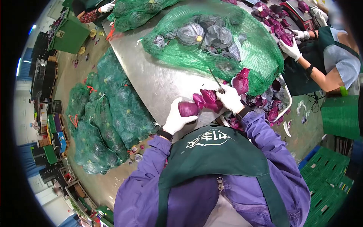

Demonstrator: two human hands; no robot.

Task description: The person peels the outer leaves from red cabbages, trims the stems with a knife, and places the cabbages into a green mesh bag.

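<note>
My left hand [176, 119], in a white glove, is wrapped round a small red cabbage [188, 109] at the near edge of the metal table [138, 64]. In my gloved right hand [230, 99] is a knife [215, 80], its blade pointing up and away from me. Loose purple cabbage leaves [210, 100] lie between the two hands, right at my right fingertips. Beyond them is a green mesh bag [174, 56] with dark-leaved cabbages [191, 33] inside. Another purple leaf [241, 81] rests against the bag, just past my right hand.
Full mesh sacks [109, 113] stand on the floor at left. A white-rimmed bin [289, 100] of leaf scraps is at my right. Across the table a gloved co-worker's hand [290, 48] holds a cabbage. Green crates [325, 181] stand at lower right, a green bin [70, 34] at upper left.
</note>
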